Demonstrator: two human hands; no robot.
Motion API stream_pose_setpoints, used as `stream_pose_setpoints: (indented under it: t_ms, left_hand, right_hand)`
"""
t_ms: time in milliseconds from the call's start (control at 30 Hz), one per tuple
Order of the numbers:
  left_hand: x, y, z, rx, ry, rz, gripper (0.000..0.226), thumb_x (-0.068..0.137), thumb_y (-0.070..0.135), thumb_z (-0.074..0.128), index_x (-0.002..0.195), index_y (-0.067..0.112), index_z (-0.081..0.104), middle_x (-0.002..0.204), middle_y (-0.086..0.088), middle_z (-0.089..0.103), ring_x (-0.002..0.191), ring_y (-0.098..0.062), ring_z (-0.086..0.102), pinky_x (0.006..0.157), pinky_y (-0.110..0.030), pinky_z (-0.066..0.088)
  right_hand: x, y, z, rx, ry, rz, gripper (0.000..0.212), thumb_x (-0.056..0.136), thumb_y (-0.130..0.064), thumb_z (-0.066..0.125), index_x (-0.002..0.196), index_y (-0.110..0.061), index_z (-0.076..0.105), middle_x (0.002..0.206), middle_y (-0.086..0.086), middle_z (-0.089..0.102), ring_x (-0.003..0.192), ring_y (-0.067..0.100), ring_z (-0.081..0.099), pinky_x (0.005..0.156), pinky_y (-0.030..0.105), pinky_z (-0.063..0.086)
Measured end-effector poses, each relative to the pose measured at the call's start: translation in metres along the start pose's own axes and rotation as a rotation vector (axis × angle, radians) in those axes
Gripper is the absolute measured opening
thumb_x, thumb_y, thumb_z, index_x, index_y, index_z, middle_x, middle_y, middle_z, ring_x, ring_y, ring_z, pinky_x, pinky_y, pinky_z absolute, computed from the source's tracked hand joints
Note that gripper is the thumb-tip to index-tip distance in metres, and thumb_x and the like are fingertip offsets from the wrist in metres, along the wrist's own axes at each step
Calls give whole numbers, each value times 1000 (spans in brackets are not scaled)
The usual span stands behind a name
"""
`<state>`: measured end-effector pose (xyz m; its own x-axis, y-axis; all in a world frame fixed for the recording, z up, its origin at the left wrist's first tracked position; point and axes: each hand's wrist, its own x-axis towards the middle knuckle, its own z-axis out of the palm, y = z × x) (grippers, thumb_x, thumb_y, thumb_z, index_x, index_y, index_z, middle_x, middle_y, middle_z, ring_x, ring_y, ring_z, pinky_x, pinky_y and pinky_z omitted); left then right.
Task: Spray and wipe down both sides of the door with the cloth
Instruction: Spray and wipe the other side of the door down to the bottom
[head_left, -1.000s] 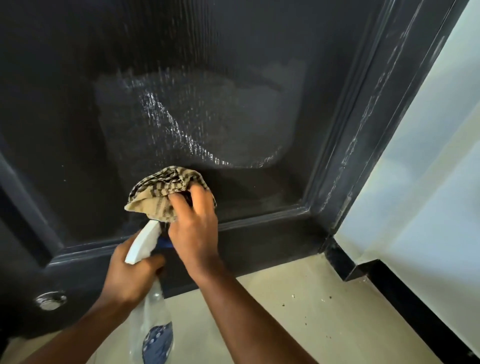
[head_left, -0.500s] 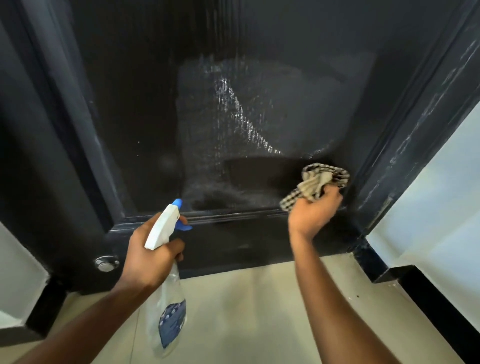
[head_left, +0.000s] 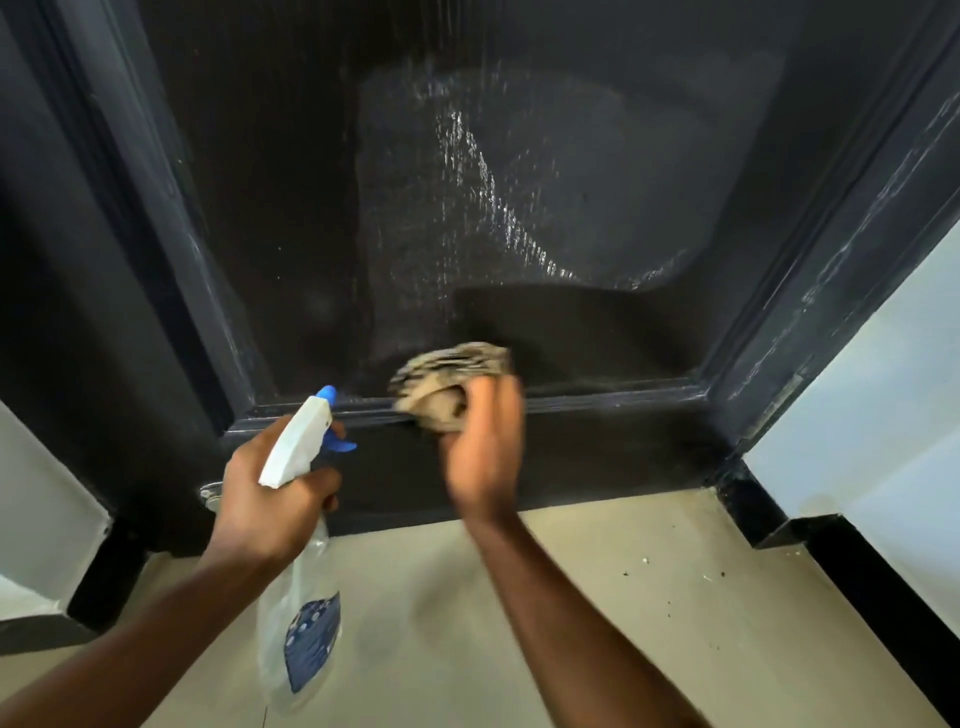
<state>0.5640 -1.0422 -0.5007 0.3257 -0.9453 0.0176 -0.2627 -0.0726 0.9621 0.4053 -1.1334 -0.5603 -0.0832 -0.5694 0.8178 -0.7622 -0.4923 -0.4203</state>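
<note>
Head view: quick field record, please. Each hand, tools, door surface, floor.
left hand: grips spray bottle at its neck, nozzle end toward the door
right hand: holds bunched checked cloth, motion-blurred
cloth position: against the door, at the panel's lower moulding
wet patch: streaky sheen mid-panel, above the cloth
floor: beige, small dark specks at right

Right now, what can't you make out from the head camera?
Head view throughout.
Blurred by motion: cloth and right hand; grip detail unclear.
Cut off at the top edge: upper door; its other side is hidden.
Too small to read: spray bottle label; left hand covers its neck.
Partly behind the left hand: metal fitting.
</note>
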Motion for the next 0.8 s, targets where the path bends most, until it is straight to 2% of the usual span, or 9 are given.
stream_pose_setpoints:
  t_ms: [67,133,167,233,400,500,567,667,800]
  left_hand:
    - [3,0,8,-7,-26,-16,53,80,-11,64,128,10,53,98,-16,58,73,-27,60,46,-16,47]
    - [5,1,14,-26,-45,-21,54,81,-10,65,130,11,53,99,-13,58,75,-29,61,45,-14,48]
    - [5,2,16,-36,-52,-24,55,81,-10,65,130,11,52,99,-12,58,76,-29,61,45,-14,49]
    - [6,2,16,-53,-51,-26,53,81,-10,64,128,13,52,96,-11,58,74,-28,61,46,-14,49]
    - [9,6,11,-63,-8,-5,51,80,-10,64,119,20,50,89,-12,57,69,-26,60,43,-11,46]
    - [9,3,1,-42,17,39,45,75,-16,63,99,22,58,77,-3,60,61,-18,58,43,-13,45]
    - [7,2,-8,-7,56,76,39,66,-16,62,83,19,63,64,0,61,55,-14,55,45,-23,46]
    - [5,4,-26,-26,114,72,29,69,-17,61,81,10,61,69,-17,63,61,-29,59,50,-35,49]
    - [-4,11,-30,24,105,97,40,72,-17,60,89,18,65,75,-19,63,60,-32,58,52,-37,51]
  right_hand:
    - [18,58,-30,-84,168,151,19,81,-10,53,98,-9,61,101,7,56,95,19,54,96,30,43]
    - [37,123,-63,-155,365,525,9,83,-3,51,87,-8,57,86,7,53,78,16,52,83,30,42]
    - [47,144,-80,-162,418,715,8,85,-3,52,88,-8,58,86,10,55,79,18,54,82,33,43]
    - [55,156,-91,-62,383,759,21,85,-5,60,105,0,62,106,16,63,99,25,59,96,36,45]
    - [50,63,-50,159,368,377,49,80,1,66,127,6,56,127,23,58,122,31,53,111,33,36]
    - [40,-26,-4,242,103,158,48,74,4,59,122,5,61,119,24,59,115,34,52,107,28,38]
    - [36,-77,22,194,-77,-107,33,76,-1,58,107,1,68,106,21,62,101,39,57,85,40,52]
    - [40,-110,40,63,-187,-352,11,83,-8,54,86,-6,64,92,15,58,83,35,54,49,40,46]
    - [54,-87,12,-2,-165,-373,12,83,-6,55,91,-8,64,95,13,57,83,33,53,58,42,47]
